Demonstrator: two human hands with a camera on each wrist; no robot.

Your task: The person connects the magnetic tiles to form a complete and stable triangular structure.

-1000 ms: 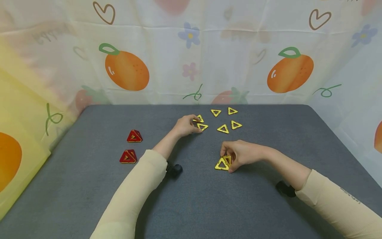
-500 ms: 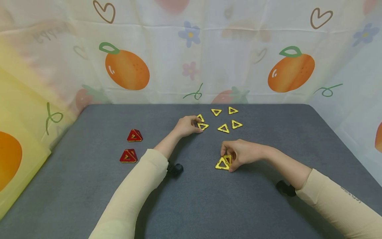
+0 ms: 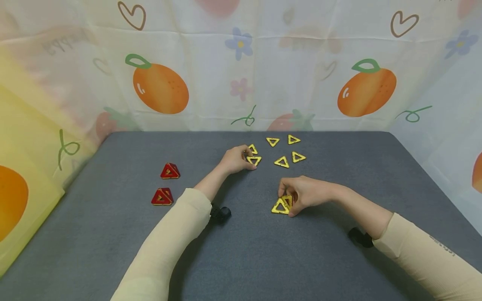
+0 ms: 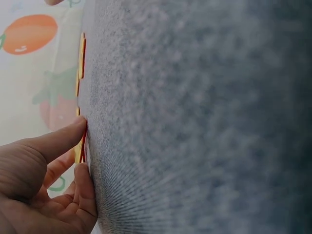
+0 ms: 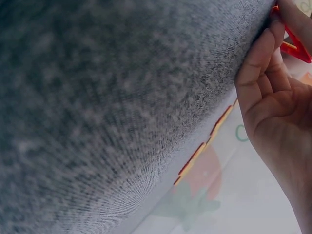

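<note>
In the head view my left hand (image 3: 233,159) pinches a yellow triangular tile (image 3: 254,158) between thumb and fingertips at the far middle of the table. The left wrist view shows this yellow-and-red tile (image 4: 82,146) low against the cloth, slightly tilted. Another yellow triangle (image 3: 255,149) lies just behind it, partly hidden by my fingers. Nearer and to the right, my right hand (image 3: 308,193) grips a small standing shape of joined yellow triangles (image 3: 278,212). In the right wrist view its red inner side (image 5: 298,52) shows between the fingers; its far faces are hidden.
Right of my left hand lie several loose yellow triangles (image 3: 281,165). Two red pyramids (image 3: 170,171) (image 3: 162,196) stand on the left part of the grey table (image 3: 241,259). A printed curtain (image 3: 211,50) hangs along the table's back edge.
The tile at my left fingertips has turned a little and shifted slightly left, nearer my hand. My right hand and the yellow shape in it have stayed in place.
</note>
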